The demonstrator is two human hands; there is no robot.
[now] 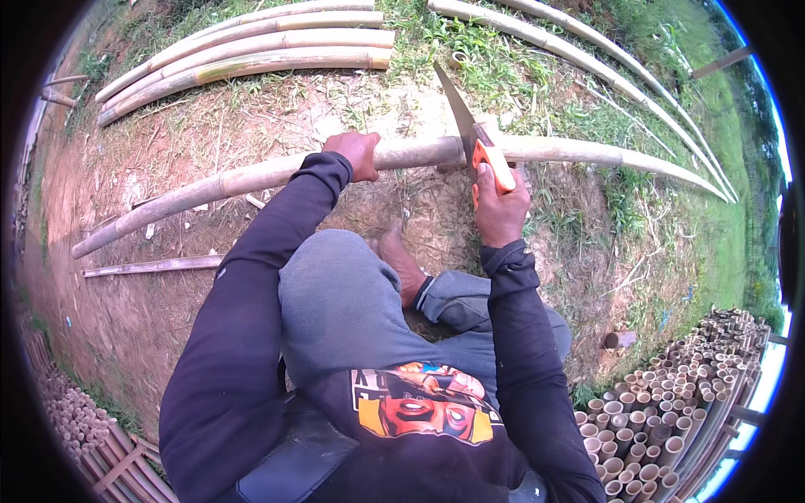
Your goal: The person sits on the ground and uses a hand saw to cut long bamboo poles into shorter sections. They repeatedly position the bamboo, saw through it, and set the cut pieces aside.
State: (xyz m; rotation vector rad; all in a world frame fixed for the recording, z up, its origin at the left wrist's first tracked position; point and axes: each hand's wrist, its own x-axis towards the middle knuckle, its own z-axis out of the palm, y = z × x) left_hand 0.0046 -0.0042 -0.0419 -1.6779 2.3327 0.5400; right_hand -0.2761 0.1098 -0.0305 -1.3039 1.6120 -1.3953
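A long bamboo pole (251, 178) lies across the ground in front of me, running from the left to the far right. My left hand (356, 153) is closed round it, left of the middle. In my right hand (503, 208) is the orange and white handle of a handsaw (455, 105). The saw's dark blade points away from me and crosses the pole, its toothed edge at the bamboo just left of the handle. How deep the blade sits in the pole cannot be made out. My bare foot (405, 267) rests on the soil on the near side of the pole.
Several cut bamboo poles (251, 63) lie side by side at the far left. Two long poles (579, 60) stretch out at the far right. A split bamboo strip (155, 266) is at left. Bundles of short bamboo tubes (637, 427) stand near right, others (75, 419) near left.
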